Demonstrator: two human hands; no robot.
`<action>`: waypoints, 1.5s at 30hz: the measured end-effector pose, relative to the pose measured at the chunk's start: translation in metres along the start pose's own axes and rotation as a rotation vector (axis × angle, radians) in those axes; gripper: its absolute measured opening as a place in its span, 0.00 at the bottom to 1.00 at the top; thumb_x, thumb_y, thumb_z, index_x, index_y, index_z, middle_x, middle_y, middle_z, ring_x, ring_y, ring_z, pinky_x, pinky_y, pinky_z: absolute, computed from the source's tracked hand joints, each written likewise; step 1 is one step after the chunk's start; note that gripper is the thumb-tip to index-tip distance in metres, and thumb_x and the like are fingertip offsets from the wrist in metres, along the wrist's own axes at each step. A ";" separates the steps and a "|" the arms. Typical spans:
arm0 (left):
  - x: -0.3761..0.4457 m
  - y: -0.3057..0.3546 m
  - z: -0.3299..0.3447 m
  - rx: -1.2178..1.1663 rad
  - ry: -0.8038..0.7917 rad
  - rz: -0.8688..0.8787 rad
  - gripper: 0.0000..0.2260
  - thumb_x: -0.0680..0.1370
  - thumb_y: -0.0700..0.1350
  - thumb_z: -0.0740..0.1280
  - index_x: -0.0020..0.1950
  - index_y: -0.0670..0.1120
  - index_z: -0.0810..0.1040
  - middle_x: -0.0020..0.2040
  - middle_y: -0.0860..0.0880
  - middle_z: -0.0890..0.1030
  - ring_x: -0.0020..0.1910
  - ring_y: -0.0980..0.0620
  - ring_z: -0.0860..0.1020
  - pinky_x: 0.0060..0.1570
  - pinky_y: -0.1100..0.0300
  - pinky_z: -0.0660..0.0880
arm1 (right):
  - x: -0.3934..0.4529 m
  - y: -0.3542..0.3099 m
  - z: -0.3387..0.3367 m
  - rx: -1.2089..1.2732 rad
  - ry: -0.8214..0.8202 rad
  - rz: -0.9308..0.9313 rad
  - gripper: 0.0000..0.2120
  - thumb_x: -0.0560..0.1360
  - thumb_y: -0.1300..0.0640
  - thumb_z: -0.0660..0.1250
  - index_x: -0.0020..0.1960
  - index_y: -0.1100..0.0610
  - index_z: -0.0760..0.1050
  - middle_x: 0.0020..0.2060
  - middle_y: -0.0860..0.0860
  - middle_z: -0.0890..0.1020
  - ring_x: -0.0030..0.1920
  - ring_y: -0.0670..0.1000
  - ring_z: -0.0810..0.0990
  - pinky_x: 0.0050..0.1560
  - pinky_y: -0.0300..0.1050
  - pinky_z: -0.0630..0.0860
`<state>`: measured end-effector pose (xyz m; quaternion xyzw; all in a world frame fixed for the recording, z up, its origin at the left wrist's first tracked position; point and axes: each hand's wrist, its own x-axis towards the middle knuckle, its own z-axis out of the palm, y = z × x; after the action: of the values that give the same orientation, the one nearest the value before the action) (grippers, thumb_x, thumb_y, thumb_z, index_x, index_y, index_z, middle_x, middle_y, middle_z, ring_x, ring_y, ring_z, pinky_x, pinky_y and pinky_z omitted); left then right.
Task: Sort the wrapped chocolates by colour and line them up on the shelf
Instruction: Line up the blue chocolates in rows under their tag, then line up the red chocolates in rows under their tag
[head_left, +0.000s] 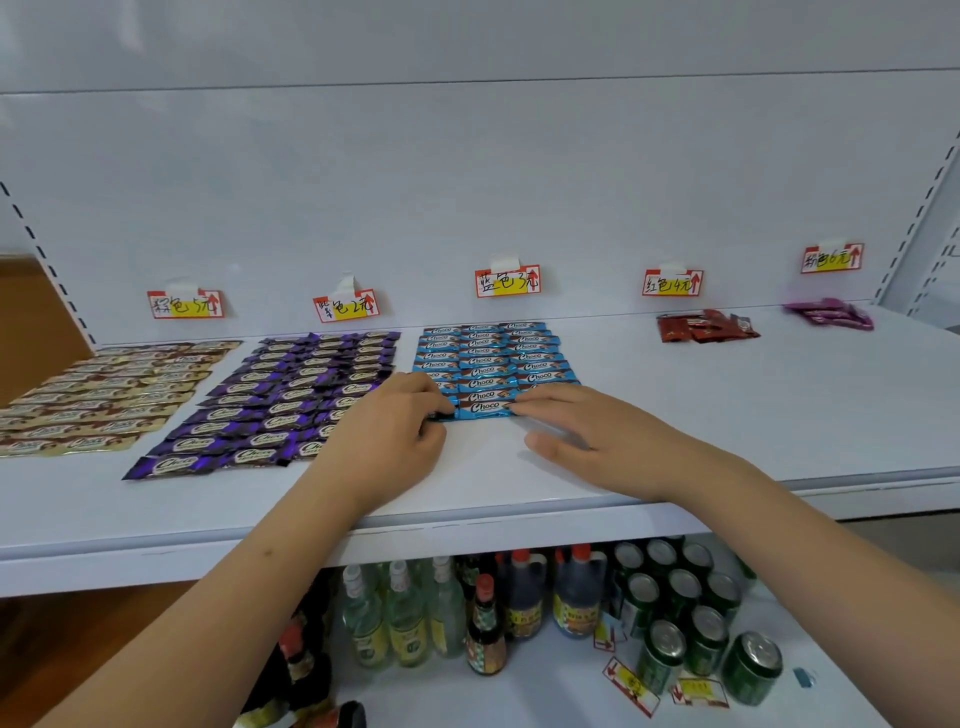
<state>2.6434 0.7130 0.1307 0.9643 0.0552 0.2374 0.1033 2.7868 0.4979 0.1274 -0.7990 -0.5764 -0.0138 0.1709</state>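
On the white shelf (675, 415) the blue-wrapped chocolates (493, 358) lie in three neat columns under the middle price tag (507, 281), and the nearest bar (485, 408) sits at the front of the middle column between both hands. The left hand (395, 431) has its fingers curled at that bar's left end, fingertips pinching the wrapper edge; the right hand (587, 431) lies flatter, fingers stretched out and pressing the bar's right end, thumb resting on the shelf. Just beside the left hand the purple chocolates (280, 405) are lined up in rows, the wrist lying close over their near right corner, and further left the gold-wrapped chocolates (104, 400) lie in rows running off the frame edge. To the right, well apart from the hands, a loose heap of red chocolates (704, 326) lies near the back wall, and a pink heap (831, 313) beyond it (neither is lined up). Bare shelf runs between the blue block and the red heap, and along the front lip (467, 530) near both forearms. Slotted uprights (919, 218) bound the bay at its sides. Below, the lower shelf (571, 691) holds clear bottles (400, 618), dark sauce bottles (524, 592) and green cans (696, 618) standing close together, with loose price tags lying flat near the cans.
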 end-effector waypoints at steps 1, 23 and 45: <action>0.000 0.000 -0.001 -0.008 0.026 0.009 0.14 0.77 0.40 0.61 0.59 0.46 0.82 0.56 0.53 0.78 0.56 0.52 0.74 0.52 0.58 0.74 | -0.001 0.000 -0.002 0.026 0.026 0.013 0.29 0.79 0.36 0.50 0.75 0.48 0.65 0.73 0.41 0.66 0.71 0.39 0.62 0.73 0.38 0.59; 0.263 0.185 0.181 -0.143 -0.099 -0.009 0.16 0.79 0.48 0.58 0.64 0.47 0.74 0.59 0.47 0.73 0.60 0.45 0.69 0.58 0.48 0.72 | -0.002 0.295 -0.112 -0.027 0.154 0.543 0.16 0.82 0.53 0.55 0.67 0.51 0.74 0.61 0.52 0.74 0.63 0.53 0.73 0.64 0.52 0.70; 0.270 0.158 0.169 -0.408 -0.281 -0.145 0.06 0.79 0.48 0.67 0.53 0.55 0.82 0.48 0.59 0.81 0.47 0.60 0.78 0.46 0.68 0.73 | -0.002 0.309 -0.111 0.408 0.106 0.364 0.08 0.74 0.56 0.72 0.48 0.44 0.84 0.43 0.37 0.84 0.46 0.35 0.79 0.43 0.28 0.71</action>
<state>2.9697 0.5717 0.1406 0.9405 0.0605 0.0993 0.3194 3.0916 0.3780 0.1515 -0.8366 -0.4044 0.0920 0.3579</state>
